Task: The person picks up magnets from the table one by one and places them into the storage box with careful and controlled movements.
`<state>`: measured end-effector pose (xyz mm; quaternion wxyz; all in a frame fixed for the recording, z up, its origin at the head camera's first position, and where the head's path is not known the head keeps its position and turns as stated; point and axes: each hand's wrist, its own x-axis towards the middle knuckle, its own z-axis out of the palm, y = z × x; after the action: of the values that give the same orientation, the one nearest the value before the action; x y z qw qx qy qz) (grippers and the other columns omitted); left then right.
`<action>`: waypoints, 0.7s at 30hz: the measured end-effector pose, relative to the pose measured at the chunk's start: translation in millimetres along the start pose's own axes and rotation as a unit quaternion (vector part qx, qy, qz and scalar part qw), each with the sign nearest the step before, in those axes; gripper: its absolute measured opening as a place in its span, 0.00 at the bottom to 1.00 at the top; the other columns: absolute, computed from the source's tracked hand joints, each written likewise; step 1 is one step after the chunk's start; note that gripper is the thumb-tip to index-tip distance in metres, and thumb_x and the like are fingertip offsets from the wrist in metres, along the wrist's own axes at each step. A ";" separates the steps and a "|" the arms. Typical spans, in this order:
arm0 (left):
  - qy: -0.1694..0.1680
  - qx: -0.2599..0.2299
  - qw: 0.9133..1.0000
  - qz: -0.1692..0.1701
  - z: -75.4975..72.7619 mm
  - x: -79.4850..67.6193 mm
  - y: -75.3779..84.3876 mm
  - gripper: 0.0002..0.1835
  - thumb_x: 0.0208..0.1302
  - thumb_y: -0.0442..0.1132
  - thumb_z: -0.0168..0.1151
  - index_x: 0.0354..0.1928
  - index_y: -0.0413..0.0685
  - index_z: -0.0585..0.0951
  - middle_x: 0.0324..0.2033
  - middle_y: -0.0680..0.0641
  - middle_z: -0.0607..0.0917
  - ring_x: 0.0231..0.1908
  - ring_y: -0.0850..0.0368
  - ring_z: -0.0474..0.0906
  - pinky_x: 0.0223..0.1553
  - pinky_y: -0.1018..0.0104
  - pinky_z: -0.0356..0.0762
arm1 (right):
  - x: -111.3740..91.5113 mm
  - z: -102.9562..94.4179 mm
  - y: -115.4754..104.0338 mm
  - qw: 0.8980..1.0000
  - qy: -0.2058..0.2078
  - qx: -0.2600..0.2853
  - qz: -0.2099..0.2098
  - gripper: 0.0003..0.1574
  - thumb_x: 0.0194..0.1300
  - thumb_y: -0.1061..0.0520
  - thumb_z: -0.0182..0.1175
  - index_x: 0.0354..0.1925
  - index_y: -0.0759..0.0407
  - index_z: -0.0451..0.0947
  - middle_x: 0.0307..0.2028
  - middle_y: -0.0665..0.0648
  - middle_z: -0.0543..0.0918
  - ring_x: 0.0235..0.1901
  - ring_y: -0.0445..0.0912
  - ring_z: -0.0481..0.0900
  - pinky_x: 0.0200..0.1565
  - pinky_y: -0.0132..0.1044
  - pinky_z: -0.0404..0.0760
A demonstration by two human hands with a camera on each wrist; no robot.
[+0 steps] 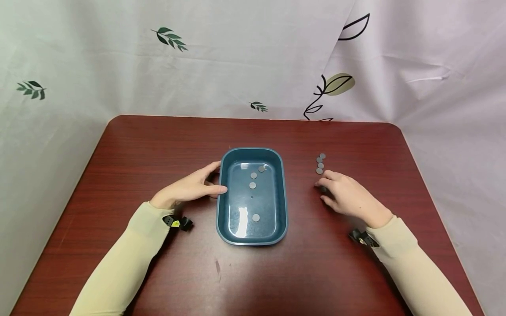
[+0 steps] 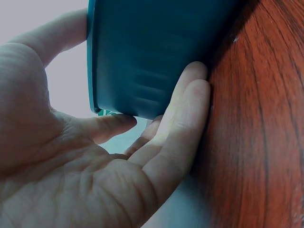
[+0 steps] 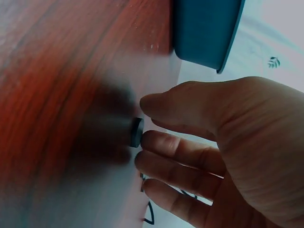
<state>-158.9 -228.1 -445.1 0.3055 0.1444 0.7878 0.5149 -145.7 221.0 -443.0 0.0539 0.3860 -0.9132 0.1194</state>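
1. Tray (image 1: 272,206): plain teal-blue, its floor catching white glare.
2. Table (image 1: 178,272): red-brown, streaked with darker wood grain.
3. Discs (image 1: 252,185): plain grey, those on the right darker than those in the tray.
4. Cloth (image 1: 237,52): whitish; dark green sprigs (image 1: 171,38) on the left and middle, black-outlined leaves (image 1: 339,84) right, one filled olive.
5. Sleeves (image 1: 126,254): plain pale yellow-green.
6. Straps (image 1: 168,220): black, the left bearing a yellow patch (image 1: 175,224).

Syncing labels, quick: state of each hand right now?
Left hand: holding the blue tray.
Right hand: open beside a dark disc, not gripping it.
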 end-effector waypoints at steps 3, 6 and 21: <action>0.000 0.000 1.000 -0.003 0.0 -0.5 0.6 0.51 0.69 0.48 0.70 0.84 0.59 0.48 0.75 0.42 0.64 0.48 0.48 0.89 0.52 0.53 0.88 | -0.7 1.1 0.9 1.000 -0.005 0.003 0.005 0.15 0.54 0.67 0.74 0.42 0.62 0.84 0.36 0.53 0.77 0.31 0.47 0.79 0.37 0.44 0.83; 0.000 0.000 1.000 -0.003 0.1 -1.0 1.1 0.51 0.69 0.49 0.70 0.84 0.59 0.48 0.75 0.41 0.64 0.48 0.48 0.89 0.52 0.53 0.88 | -1.2 2.5 2.3 1.000 -0.006 0.005 0.008 0.14 0.53 0.68 0.72 0.40 0.61 0.83 0.36 0.53 0.77 0.29 0.46 0.79 0.36 0.44 0.83; 0.000 0.000 1.000 -0.003 0.5 -2.9 3.2 0.50 0.69 0.48 0.70 0.83 0.59 0.49 0.74 0.41 0.66 0.48 0.49 0.89 0.51 0.53 0.88 | 6.6 6.7 0.0 0.997 -0.041 0.000 0.071 0.14 0.50 0.66 0.67 0.37 0.57 0.78 0.33 0.52 0.77 0.23 0.42 0.72 0.30 0.39 0.77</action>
<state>-156.6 -228.0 -441.4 0.3064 0.1422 0.7885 0.5140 -150.4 214.7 -448.3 0.0077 0.3250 -0.9396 0.1068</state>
